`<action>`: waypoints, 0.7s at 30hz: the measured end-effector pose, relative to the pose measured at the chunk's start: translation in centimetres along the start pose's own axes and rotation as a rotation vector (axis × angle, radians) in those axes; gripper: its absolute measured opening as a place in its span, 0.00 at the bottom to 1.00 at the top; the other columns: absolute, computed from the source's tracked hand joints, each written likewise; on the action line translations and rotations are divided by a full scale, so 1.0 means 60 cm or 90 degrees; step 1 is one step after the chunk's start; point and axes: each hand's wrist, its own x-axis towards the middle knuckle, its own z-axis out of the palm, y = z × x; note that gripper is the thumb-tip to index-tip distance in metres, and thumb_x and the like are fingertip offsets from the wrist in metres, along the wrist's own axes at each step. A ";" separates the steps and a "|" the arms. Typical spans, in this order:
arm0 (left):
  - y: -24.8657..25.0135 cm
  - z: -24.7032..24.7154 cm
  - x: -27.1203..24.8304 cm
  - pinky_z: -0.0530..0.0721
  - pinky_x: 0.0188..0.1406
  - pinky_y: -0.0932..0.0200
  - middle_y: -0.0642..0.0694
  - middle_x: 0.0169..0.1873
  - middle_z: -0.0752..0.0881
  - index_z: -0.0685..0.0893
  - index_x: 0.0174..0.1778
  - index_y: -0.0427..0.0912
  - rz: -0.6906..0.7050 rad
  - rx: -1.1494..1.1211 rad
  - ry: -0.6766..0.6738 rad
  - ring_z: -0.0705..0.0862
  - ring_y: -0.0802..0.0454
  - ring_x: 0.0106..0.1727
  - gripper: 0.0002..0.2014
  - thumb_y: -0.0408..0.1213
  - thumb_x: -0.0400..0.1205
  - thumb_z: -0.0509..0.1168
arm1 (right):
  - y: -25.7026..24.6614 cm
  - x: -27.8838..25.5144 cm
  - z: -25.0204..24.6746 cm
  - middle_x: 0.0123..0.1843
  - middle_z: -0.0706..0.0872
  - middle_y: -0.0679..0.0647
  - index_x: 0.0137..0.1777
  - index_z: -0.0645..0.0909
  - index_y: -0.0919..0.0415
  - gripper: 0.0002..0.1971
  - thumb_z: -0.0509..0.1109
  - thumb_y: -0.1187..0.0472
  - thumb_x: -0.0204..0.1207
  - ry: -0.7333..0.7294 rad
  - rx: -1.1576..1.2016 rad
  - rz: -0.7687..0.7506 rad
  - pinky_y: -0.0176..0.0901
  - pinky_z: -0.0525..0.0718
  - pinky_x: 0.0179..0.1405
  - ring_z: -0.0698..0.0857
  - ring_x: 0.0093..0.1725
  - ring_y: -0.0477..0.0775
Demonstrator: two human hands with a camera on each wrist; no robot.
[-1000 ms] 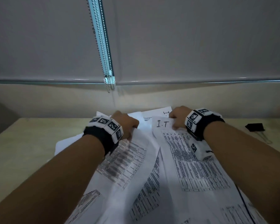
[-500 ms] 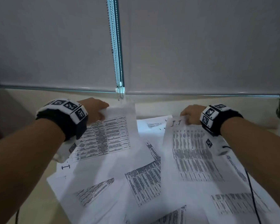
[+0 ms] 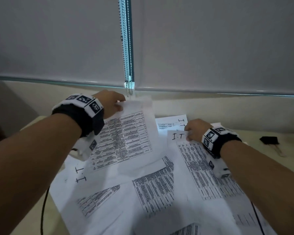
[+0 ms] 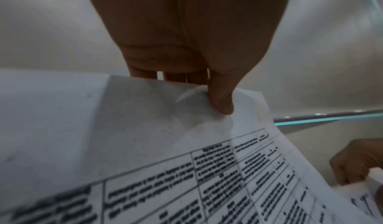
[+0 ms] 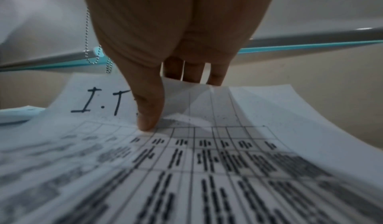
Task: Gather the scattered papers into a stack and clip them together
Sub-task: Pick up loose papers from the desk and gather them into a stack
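Note:
Several printed sheets [image 3: 153,192] lie fanned across the beige table [image 3: 265,150]. My left hand [image 3: 116,103] pinches the top edge of one table-printed sheet [image 3: 124,138], lifted clear of the pile; in the left wrist view the thumb [image 4: 222,100] lies on top of that sheet [image 4: 165,162] with fingers underneath. My right hand [image 3: 189,131] pinches the top edge of a sheet marked "I.T" [image 3: 199,165], thumb [image 5: 148,113] on top of that sheet [image 5: 207,162]. A black binder clip [image 3: 269,140] sits on the table at the right, apart from both hands.
A grey roller blind [image 3: 210,43] hangs behind the table with its bead chain [image 3: 128,65] dangling near the left hand. A low wall ledge [image 3: 227,107] backs the table. A black cable [image 3: 44,209] runs down the left side.
The left hand has lifted its sheet up off the pile and carried it left. The right hand has kept its pinch on the "I.T" sheet.

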 end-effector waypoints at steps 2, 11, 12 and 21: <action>0.001 -0.016 0.007 0.76 0.53 0.54 0.43 0.56 0.86 0.83 0.58 0.45 0.003 -0.004 0.018 0.80 0.44 0.52 0.11 0.39 0.82 0.61 | 0.001 -0.005 -0.018 0.36 0.82 0.49 0.36 0.82 0.55 0.06 0.70 0.67 0.69 0.053 0.043 -0.024 0.38 0.77 0.38 0.83 0.42 0.56; 0.070 -0.080 0.008 0.73 0.47 0.62 0.51 0.56 0.88 0.85 0.62 0.52 0.053 0.032 0.038 0.83 0.51 0.56 0.20 0.43 0.74 0.74 | -0.072 -0.095 -0.193 0.60 0.80 0.53 0.49 0.87 0.60 0.09 0.76 0.66 0.69 0.194 0.038 -0.282 0.41 0.75 0.57 0.77 0.53 0.50; 0.088 -0.081 0.007 0.74 0.47 0.61 0.51 0.55 0.88 0.86 0.61 0.53 0.070 0.036 0.043 0.83 0.51 0.56 0.19 0.44 0.73 0.75 | -0.090 -0.103 -0.200 0.65 0.79 0.53 0.48 0.88 0.61 0.08 0.77 0.66 0.69 0.204 0.031 -0.305 0.40 0.75 0.59 0.78 0.55 0.50; 0.078 -0.077 -0.072 0.56 0.72 0.45 0.42 0.75 0.70 0.66 0.76 0.55 0.045 0.018 0.568 0.65 0.37 0.76 0.45 0.53 0.64 0.77 | -0.070 -0.149 -0.250 0.28 0.82 0.43 0.39 0.88 0.60 0.03 0.78 0.64 0.66 0.296 0.085 -0.174 0.31 0.75 0.36 0.80 0.33 0.44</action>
